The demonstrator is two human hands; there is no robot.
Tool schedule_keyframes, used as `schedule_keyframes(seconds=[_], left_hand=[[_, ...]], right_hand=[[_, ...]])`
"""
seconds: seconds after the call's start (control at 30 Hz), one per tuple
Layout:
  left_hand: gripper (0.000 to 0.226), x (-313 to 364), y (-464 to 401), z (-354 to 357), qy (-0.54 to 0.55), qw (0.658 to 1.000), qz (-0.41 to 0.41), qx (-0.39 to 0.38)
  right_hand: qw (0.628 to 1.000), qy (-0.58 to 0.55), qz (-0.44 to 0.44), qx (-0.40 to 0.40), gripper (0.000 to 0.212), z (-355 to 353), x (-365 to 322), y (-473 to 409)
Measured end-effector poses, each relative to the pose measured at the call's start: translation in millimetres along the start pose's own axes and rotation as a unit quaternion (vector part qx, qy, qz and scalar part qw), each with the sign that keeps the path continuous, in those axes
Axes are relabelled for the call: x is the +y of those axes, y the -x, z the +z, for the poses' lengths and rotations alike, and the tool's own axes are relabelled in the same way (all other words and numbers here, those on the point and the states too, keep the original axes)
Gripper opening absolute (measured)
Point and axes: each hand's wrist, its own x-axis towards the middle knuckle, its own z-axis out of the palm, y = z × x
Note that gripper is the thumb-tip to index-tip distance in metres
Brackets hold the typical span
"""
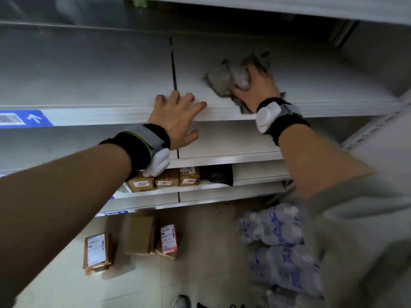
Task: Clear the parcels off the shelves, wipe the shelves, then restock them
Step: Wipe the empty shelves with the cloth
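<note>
A bare grey metal shelf runs across the upper half of the view. My right hand grips a crumpled grey cloth and holds it down on the shelf's right part. My left hand rests on the shelf's front edge with fingers spread and straight. On a lower shelf stand three brown parcels with number labels and a dark bag. Three more parcels lie on the floor: a brown one with a white label, a plain brown box and a pink-labelled one.
Shrink-wrapped packs of water bottles are piled on the floor at the lower right. A blue label with an arrow sticks to the shelf edge at the left. Another shelf hangs overhead. A shoe shows at the bottom.
</note>
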Motion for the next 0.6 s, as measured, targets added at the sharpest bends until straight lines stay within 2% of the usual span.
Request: schedule_keyframes(seconds=[0.13,0.23,0.3,0.43,0.5,0.6], left_hand=[[0.085,4.6,5.5,2.0,-0.007,1.000,-0.010,-0.011],[0.086,7.8,1.4,0.5,-0.015,1.000,-0.022,-0.013],[0.087,9.0,2.1,0.7,-0.021,1.000,-0.021,-0.009],[0.088,6.1,5.2,5.5,-0.032,0.999,-0.016,0.002],[0.087,4.0,4.2,6.6,-0.040,0.999,-0.018,0.003],[0.088,4.9,6.3,-1.9,-0.023,1.000,-0.009,-0.019]], right_hand=[[0.982,0.053,0.171,0.065,0.087,-22.3,73.8,-21.0],[0.969,0.062,0.232,0.063,0.088,-11.3,66.9,-35.0],[0.982,0.040,0.181,0.037,0.090,1.0,28.8,-35.9],[0.998,-0.026,-0.021,-0.051,0.085,29.4,-63.3,-19.0],[0.995,-0.040,-0.059,-0.068,0.081,33.6,-82.0,-12.2],[0.997,-0.022,-0.054,-0.048,0.076,16.0,-64.0,10.9]])
